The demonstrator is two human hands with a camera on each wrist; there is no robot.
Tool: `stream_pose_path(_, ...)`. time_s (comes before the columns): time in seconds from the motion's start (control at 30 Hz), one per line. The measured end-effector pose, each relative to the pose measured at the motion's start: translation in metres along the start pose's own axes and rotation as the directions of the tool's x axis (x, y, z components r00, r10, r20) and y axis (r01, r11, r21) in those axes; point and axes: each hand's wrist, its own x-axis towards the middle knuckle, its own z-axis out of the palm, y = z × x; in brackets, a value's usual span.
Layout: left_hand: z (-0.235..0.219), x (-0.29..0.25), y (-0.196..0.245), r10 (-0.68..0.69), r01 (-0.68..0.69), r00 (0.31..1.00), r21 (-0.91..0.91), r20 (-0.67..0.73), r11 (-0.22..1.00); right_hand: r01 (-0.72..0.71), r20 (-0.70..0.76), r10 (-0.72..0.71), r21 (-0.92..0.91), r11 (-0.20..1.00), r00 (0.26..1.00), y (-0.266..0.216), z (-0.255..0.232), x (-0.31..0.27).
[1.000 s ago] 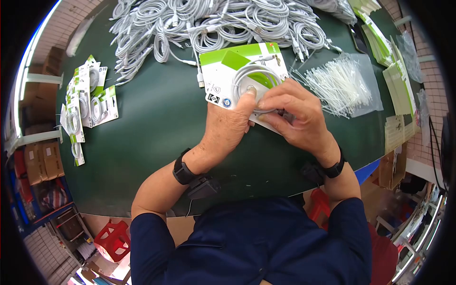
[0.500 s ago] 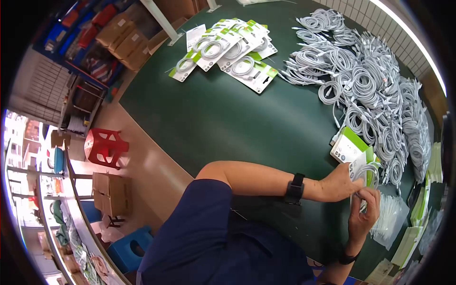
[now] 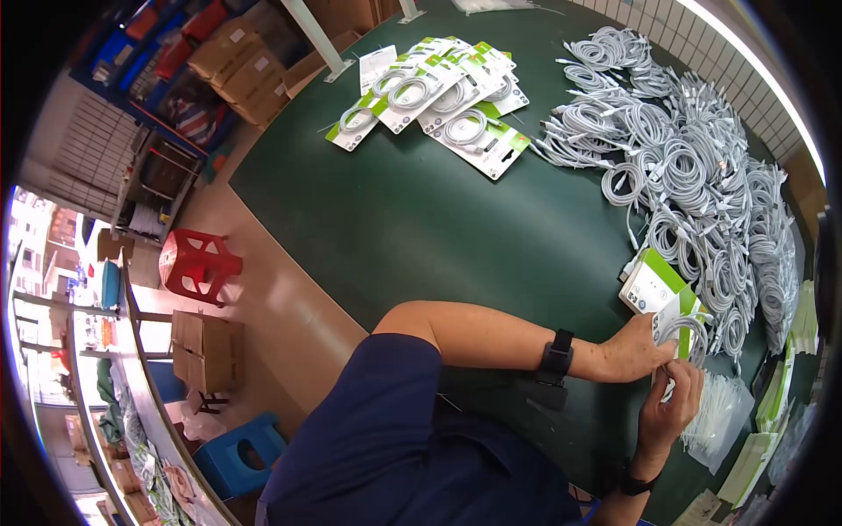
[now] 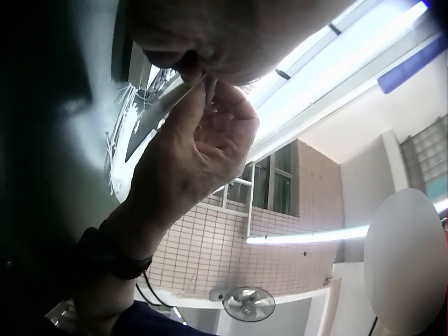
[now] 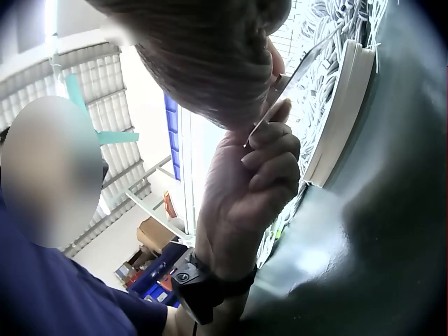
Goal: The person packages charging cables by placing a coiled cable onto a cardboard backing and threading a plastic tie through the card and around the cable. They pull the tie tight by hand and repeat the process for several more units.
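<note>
In the head view my left hand (image 3: 633, 352) grips a white and green packaging card (image 3: 667, 317) with a grey coiled cable (image 3: 698, 337) lying against it. My right hand (image 3: 671, 408) meets it at the near edge, its curled fingers pinching at the coil. Exactly what lies between those fingertips is hidden. The left wrist view shows the card (image 4: 159, 115) edge-on, with the right hand (image 4: 189, 150) at its tip. From the right wrist, the left hand (image 5: 255, 178) holds the thin card (image 5: 304, 66) between thumb and curled fingers.
A stack of flat cards (image 3: 647, 285) lies just beyond my hands. Loose grey cables (image 3: 680, 162) pile up at the right, and white zip ties (image 3: 715, 408) lie on a clear bag. Several carded cables (image 3: 465, 127) overlap at the far left. A red stool (image 3: 200, 266) stands beyond the table edge.
The head view has swung left, bringing the finished-looking carded cables and floor into sight. Both hands stay together at the card and coil, with only slight finger movement.
</note>
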Motion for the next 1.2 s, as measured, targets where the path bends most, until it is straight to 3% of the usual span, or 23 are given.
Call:
stream_pose_path(0.23,-0.005,0.001,-0.005,-0.030,0.030,1.000,-0.076,-0.004,0.997,-0.110,0.054,0.100,0.219,0.969,0.993,0.011,-0.005,-0.001)
stream_pose_path(0.33,-0.015,0.006,0.016,-0.098,0.096,0.995,0.071,0.019,0.993,-0.089,-0.005,0.094,0.261,0.961,0.996,0.017,-0.006,-0.001)
stream_pose_path(0.37,-0.016,0.006,0.017,-0.029,0.029,1.000,0.133,0.001,0.991,-0.067,-0.029,0.079,0.278,0.958,0.996,0.018,-0.007,0.002)
stream_pose_path(0.4,-0.024,0.006,0.017,-0.003,-0.016,0.998,0.311,0.062,0.950,-0.065,-0.048,0.083,0.304,0.951,0.995,0.019,-0.007,0.003)
stream_pose_path(0.47,-0.021,0.003,0.029,-0.138,0.122,0.990,0.288,0.035,0.950,-0.077,-0.060,0.098,0.282,0.956,0.993,0.024,-0.003,-0.001)
stream_pose_path(0.5,-0.011,0.003,0.045,-0.316,0.318,0.948,0.086,-0.038,0.944,-0.094,-0.066,0.118,0.296,0.951,0.991,0.024,-0.003,-0.003)
stream_pose_path(0.6,-0.007,0.003,0.039,-0.291,0.291,0.956,-0.004,-0.046,0.957,-0.080,-0.100,0.122,0.353,0.932,0.987,0.025,-0.001,-0.005)
stream_pose_path(0.93,-0.010,0.006,0.039,-0.271,0.271,0.962,0.029,-0.017,0.962,-0.034,-0.147,0.086,0.323,0.946,0.985,0.027,-0.007,-0.008)
stream_pose_path(1.03,-0.010,0.008,0.044,-0.222,0.227,0.973,0.080,-0.061,0.971,-0.050,-0.269,0.117,0.243,0.969,0.956,0.039,-0.021,-0.007)
stream_pose_path(1.07,-0.012,0.010,0.045,-0.212,0.218,0.975,0.087,-0.072,0.972,-0.110,-0.319,0.172,0.203,0.973,0.932,0.043,-0.029,-0.004)
stream_pose_path(1.17,-0.018,0.015,0.049,-0.173,0.183,0.980,0.096,-0.103,0.979,-0.421,-0.258,0.462,0.200,0.885,0.848,0.072,-0.046,-0.014)
stream_pose_path(1.2,-0.021,0.017,0.050,-0.152,0.162,0.982,0.083,-0.109,0.983,-0.588,-0.147,0.608,0.158,0.793,0.780,0.075,-0.055,-0.015)
